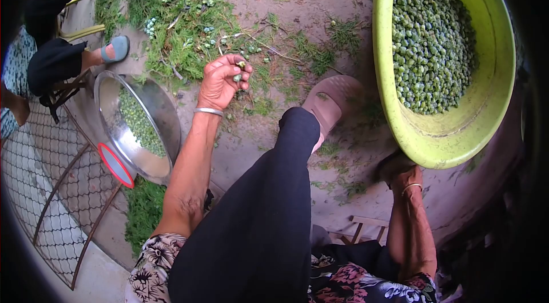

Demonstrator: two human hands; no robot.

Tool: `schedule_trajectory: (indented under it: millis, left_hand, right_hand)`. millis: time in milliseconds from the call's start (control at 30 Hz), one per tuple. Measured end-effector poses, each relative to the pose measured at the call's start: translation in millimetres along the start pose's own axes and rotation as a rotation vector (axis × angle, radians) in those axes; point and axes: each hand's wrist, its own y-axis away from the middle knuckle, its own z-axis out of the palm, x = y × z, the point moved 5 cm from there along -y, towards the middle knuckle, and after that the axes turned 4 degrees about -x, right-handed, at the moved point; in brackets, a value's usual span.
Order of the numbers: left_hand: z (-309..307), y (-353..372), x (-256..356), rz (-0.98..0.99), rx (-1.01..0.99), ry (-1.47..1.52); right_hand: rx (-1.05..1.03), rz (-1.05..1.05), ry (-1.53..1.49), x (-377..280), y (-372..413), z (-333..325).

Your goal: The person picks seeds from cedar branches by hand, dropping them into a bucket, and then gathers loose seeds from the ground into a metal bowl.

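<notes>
My left hand (pixel 224 78), with a silver bangle at its wrist, is raised over the ground with fingers curled round small green cones (pixel 238 78). My right hand (pixel 398 169) is low beside the rim of a big yellow-green tub (pixel 389 82); its fingers are dark and blurred, so their pose and any contact with the tub are unclear. Many small green cones (pixel 432 42) lie inside the tub. Beyond my left hand, leafy green branches (pixel 177 22) with cones are spread on the ground.
A metal basin (pixel 166 100) holding green cones stands left of my left forearm, beside a red-rimmed oval object (pixel 116 165). Another person's legs (pixel 57 65) are at the upper left. My pink slipper (pixel 331 103) is near the middle. Wire mesh (pixel 48 183) lies at the left.
</notes>
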Motion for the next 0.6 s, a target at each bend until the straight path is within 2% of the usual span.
schedule_trajectory:
  millis: [33, 100, 167, 200, 233, 300, 333, 433, 467, 500, 567, 600]
  left_hand:
    - [5, 6, 3, 0.01, -0.038, 0.125]
    - [12, 5, -1, -0.023, -0.054, 0.125]
    - [8, -5, -11, 0.051, 0.079, -0.051]
    - [10, -11, -13, 0.084, 0.177, -0.337]
    - [14, -18, -20, 0.086, 0.178, -0.333]
    - [28, -24, -15, 0.397, 0.298, -1.012]
    - [34, -25, -15, 0.415, 0.3, -1.175]
    - [37, -27, -17, 0.471, 0.306, -1.292]
    - [33, -28, -18, 0.411, 0.254, -1.169]
    - [27, -22, -14, 0.411, 0.254, -1.169]
    - [19, -3, -17, -0.056, 0.109, -0.136]
    - [10, 2, -16, -0.024, 0.077, -0.077]
  right_hand:
    - [0.033, -0.042, -0.042, 0, 1, 1]
    - [0.066, -0.083, -0.082, -2, 2, 1]
    - [0.022, -0.019, -0.021, -2, 2, -1]
    - [0.024, -0.019, -0.018, 2, 1, 0]
    - [0.026, -0.01, -0.004, 9, -4, 3]
    - [0.028, -0.001, 0.006, 15, -10, 7]
    - [0.037, -0.006, 0.007, 17, -11, 9]
    - [0.061, -0.017, 0.012, 24, -13, 12]
    - [0.071, -0.019, 0.015, 27, -13, 12]
    - [0.081, -0.024, 0.016, 29, -14, 12]
    - [0.099, -0.034, 0.014, 30, -15, 14]
    - [0.106, -0.039, 0.01, 31, -16, 17]
